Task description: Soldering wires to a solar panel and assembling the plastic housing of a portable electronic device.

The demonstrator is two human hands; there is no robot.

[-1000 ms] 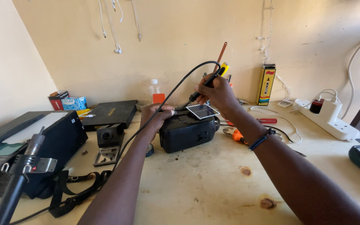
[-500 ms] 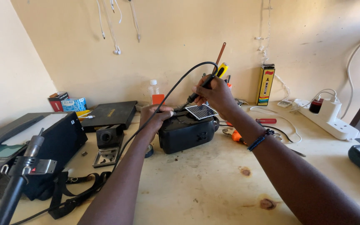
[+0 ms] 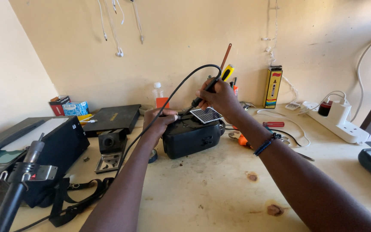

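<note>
Pale yellow walls (image 3: 185, 51) meet a scuffed wooden workbench (image 3: 220, 193).

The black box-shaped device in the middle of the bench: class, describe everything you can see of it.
The black device is a squat box, seemingly plastic, with ribbed front detailing. It sits upright on the wooden bench. A small blue solar panel lies tilted on its top. The left hand rests on its top left edge; the right hand holds a soldering iron above it.
</note>
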